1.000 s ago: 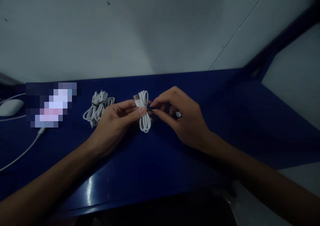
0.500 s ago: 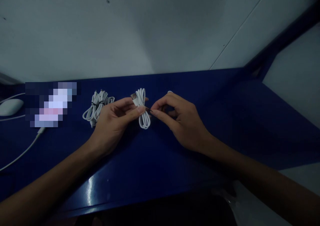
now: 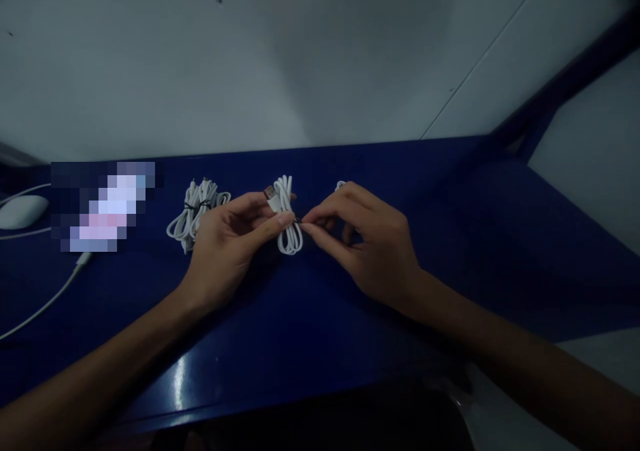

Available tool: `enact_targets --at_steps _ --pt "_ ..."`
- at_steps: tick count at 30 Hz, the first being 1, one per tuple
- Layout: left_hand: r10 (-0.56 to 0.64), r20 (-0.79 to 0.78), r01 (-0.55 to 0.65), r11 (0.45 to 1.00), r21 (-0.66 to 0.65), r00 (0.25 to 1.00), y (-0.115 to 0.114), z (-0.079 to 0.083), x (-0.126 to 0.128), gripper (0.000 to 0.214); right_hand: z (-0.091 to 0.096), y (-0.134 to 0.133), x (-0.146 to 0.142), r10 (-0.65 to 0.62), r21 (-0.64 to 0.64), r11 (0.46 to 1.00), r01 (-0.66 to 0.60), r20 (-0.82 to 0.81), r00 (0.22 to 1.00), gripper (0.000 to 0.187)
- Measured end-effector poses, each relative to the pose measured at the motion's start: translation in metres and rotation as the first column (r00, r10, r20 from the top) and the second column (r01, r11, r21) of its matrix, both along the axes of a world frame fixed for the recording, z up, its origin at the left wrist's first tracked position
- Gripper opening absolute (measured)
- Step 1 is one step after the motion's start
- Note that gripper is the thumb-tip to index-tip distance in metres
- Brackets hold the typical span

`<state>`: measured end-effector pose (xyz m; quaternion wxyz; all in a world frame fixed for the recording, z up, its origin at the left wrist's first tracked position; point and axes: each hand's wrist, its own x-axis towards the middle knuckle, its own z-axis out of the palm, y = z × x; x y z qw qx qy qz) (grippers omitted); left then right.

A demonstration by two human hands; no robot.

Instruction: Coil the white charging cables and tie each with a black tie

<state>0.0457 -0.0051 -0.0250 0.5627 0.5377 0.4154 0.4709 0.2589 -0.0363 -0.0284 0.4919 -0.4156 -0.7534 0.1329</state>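
A coiled white USB cable (image 3: 290, 238) is pinched between the thumb and fingers of my left hand (image 3: 225, 244). Its metal USB plug (image 3: 271, 194) points up and to the left beside the coil. At the coil's right side, the thumb and forefinger of my right hand (image 3: 375, 244) are closed on a thin dark twist tie (image 3: 299, 220). Beyond my left hand lies a bunch of white cables (image 3: 193, 211), bound with black ties. Part of another white item (image 3: 341, 185) shows behind my right hand; the rest of it is hidden.
All this is over a blue tabletop (image 3: 280, 344) that meets a grey wall (image 3: 200, 78). On the left, a pixelated bright screen (image 3: 113, 204) has a white cord (image 3: 45, 314) plugged into it. A white rounded object (image 3: 24, 211) lies at the far left.
My right fingers have shifted slightly at the tie, and less of the tie shows between the hands. My left hand keeps its hold on the coil.
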Motion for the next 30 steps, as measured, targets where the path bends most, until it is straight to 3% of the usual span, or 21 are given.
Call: enact_targets --at_steps 5,10,15,18,21,23,26,28,30 --pt "-0.050 0.052 0.053 0.996 -0.067 0.997 0.000 -0.001 0.001 0.031 -0.005 0.001 0.002 -0.047 0.139 0.990 0.028 0.139 0.989 0.008" --pt "-0.089 0.090 0.099 0.988 -0.121 0.992 -0.001 -0.001 0.001 0.030 -0.009 0.003 0.002 -0.057 0.153 0.988 0.018 0.250 0.967 0.010" --pt "-0.113 0.070 0.118 0.990 -0.071 0.991 -0.002 0.002 0.000 0.026 -0.010 0.003 -0.002 -0.069 0.148 0.989 0.024 0.303 0.950 0.016" --pt "-0.060 0.050 0.061 0.998 -0.026 0.997 -0.003 0.004 0.001 0.031 -0.006 0.000 -0.004 -0.033 0.067 0.998 0.017 0.236 0.971 0.014" --pt "0.008 0.008 -0.009 0.998 0.063 1.000 -0.004 0.006 0.002 0.033 0.001 -0.004 -0.005 0.018 -0.135 0.991 -0.009 0.063 0.998 0.011" --pt "0.045 -0.029 -0.041 0.990 0.139 0.999 -0.005 0.005 0.002 0.032 0.006 -0.005 -0.005 0.029 -0.305 0.952 -0.039 -0.036 0.999 0.013" --pt "0.069 -0.088 -0.050 0.976 0.210 0.994 -0.006 0.002 0.001 0.029 0.012 -0.003 -0.003 0.030 -0.513 0.852 -0.106 -0.154 0.988 0.017" --pt "0.056 -0.122 -0.027 0.973 0.229 0.991 -0.006 -0.001 0.000 0.027 0.015 -0.001 -0.001 0.032 -0.646 0.738 -0.195 -0.255 0.966 0.016" --pt "0.043 -0.148 -0.005 0.969 0.248 0.988 -0.006 -0.003 -0.001 0.027 0.018 0.001 0.001 0.000 -0.761 0.574 -0.302 -0.369 0.929 0.019"
